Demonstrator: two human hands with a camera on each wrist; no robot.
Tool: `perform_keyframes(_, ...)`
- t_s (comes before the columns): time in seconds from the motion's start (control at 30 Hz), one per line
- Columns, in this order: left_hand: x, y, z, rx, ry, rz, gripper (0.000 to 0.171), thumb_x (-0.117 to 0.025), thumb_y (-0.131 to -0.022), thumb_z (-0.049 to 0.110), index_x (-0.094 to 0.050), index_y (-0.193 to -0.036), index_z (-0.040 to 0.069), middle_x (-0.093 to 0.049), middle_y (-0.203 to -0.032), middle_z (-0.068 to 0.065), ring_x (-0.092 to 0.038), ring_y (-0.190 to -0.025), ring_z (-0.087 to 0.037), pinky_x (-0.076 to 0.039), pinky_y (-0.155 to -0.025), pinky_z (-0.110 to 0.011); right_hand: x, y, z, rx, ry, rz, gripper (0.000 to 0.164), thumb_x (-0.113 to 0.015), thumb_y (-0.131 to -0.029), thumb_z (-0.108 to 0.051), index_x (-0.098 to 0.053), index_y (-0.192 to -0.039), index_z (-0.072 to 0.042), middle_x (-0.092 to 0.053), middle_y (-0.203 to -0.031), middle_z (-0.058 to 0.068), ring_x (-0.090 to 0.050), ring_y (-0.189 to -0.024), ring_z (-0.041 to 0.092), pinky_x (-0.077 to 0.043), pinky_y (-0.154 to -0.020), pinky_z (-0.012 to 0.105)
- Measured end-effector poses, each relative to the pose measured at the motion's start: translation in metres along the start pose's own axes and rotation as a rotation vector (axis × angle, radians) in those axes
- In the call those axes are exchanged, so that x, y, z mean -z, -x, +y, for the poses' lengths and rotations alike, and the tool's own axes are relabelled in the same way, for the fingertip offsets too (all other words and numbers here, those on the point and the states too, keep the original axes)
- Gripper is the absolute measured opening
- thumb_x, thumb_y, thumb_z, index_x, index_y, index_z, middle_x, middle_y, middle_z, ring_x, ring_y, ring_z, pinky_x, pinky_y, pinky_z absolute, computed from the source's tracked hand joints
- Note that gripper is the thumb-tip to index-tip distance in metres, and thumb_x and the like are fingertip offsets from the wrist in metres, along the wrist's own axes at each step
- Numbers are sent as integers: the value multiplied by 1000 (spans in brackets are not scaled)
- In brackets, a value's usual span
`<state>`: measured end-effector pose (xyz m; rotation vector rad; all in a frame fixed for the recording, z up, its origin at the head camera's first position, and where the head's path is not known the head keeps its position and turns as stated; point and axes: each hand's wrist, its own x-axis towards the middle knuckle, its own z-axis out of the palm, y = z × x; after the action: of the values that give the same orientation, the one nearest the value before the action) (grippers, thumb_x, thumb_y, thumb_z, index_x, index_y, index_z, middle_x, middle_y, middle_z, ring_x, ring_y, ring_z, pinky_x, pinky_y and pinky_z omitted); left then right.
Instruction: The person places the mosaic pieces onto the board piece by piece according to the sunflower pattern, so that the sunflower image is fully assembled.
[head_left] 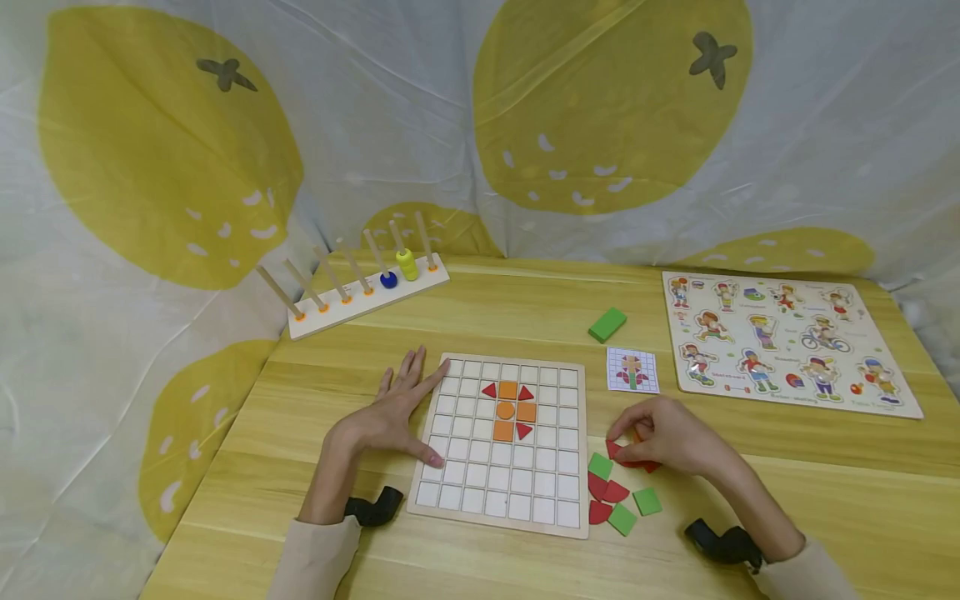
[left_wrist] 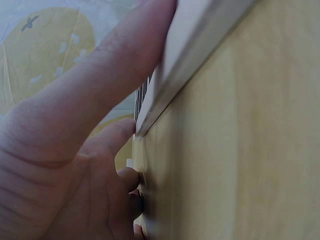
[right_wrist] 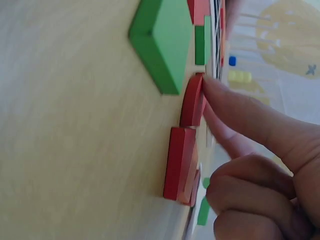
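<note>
My left hand [head_left: 393, 412] is spread at the left side of a square wooden grid board [head_left: 477, 451], its thumb [left_wrist: 125, 55] and index finger on the edge. Orange squares, an orange circle [head_left: 506, 410] and red triangles [head_left: 524, 431] lie in the board's upper middle cells. Right of the board, my right hand [head_left: 671, 435] pinches a red piece [right_wrist: 192, 102] between thumb and index finger, close over the table. Its other fingers are curled. Another red piece [right_wrist: 178, 162] lies beside it, and an orange piece is partly hidden under the hand.
Several red quarter-circle pieces [head_left: 616, 492] and green squares [head_left: 647, 502] lie below the right hand. Beyond it are a pattern card [head_left: 632, 379] and a green block [head_left: 607, 325]. A sports picture puzzle [head_left: 795, 354] lies back right; a peg stand [head_left: 352, 310] with beads is back left.
</note>
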<state>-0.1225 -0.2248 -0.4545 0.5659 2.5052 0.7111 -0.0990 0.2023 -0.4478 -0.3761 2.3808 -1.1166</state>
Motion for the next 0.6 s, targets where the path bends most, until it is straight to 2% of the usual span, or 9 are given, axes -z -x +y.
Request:
perform_keyframes(0.4,0,1,-1,-1,-4,4,139,-96,-66,49,-7,-168,17,23,-171,-22,22,-159,-42,12,-126,-67,-11,-4,-8,31,-1,8,14,-84,-86,-15,-78,-98,-11,-35,-57,-7,-33,-49,3,-28,-48,19)
perform_keyframes(0.6,0,0,0,-4,-5,6,139,-96,-66,49,-7,-168,18,23,-170,-22,23,-159,-42,12,-126,-66,-13,-5,-12,8,6,19,14,-84,-85,-15,-78,-98,-11,-36,-56,-7,-34,-49,5,-29,-48,19)
